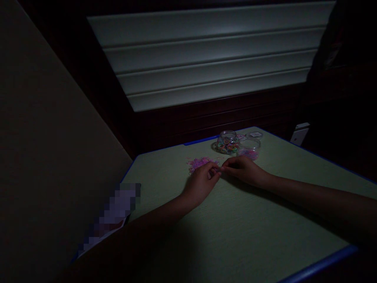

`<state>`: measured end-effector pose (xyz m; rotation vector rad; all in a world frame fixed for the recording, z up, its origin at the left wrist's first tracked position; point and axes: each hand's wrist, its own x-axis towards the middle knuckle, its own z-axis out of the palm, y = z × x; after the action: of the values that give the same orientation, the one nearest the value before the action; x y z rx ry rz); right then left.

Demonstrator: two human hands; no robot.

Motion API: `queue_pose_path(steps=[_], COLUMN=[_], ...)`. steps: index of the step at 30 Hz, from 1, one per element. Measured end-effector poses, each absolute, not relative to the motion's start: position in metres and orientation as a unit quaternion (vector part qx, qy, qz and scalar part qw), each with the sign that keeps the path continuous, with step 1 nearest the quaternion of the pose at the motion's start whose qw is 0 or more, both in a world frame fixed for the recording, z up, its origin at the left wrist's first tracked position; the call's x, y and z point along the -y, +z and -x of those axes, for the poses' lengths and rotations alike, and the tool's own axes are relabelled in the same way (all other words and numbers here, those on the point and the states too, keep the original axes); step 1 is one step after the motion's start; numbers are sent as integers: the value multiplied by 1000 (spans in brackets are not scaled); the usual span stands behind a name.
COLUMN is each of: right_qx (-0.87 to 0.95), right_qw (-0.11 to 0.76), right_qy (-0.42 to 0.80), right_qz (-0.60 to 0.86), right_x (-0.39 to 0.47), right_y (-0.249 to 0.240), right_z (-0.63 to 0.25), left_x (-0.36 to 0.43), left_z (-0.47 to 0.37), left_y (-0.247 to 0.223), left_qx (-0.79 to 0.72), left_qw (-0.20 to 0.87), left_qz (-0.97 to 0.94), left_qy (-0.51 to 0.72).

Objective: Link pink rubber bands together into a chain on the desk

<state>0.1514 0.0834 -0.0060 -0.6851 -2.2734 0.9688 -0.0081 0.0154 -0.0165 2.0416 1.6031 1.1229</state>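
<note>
Tabletop [235, 220] between the forearms [303, 192] gives passage; two jars [228, 147] (both open) block beyond.

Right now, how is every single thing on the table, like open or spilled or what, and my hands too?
Jar of multicoloured bands: open, upright, partly filled
Jar of pink bands: open, upright, partly filled
Clear lid: off, lying flat
Pink band pile: loose, heaped
Left hand: fingertips pinched
Right hand: fingertips pinched, close to the left's

Head-worn camera looks forward and down at the hands [220, 171].
</note>
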Motion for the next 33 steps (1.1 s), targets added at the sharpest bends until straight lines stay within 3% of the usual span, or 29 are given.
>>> queue_pose_path(steps=[33], right_qx=[876], right_qw=[285], right_qy=[267], right_qz=[282], right_x=[-79], right_y=[0], right_z=[-153], left_x=[-15], left_z=[8], left_y=[-18], left_qx=[-585], left_qw=[170], left_qz=[-686], left_qy=[397])
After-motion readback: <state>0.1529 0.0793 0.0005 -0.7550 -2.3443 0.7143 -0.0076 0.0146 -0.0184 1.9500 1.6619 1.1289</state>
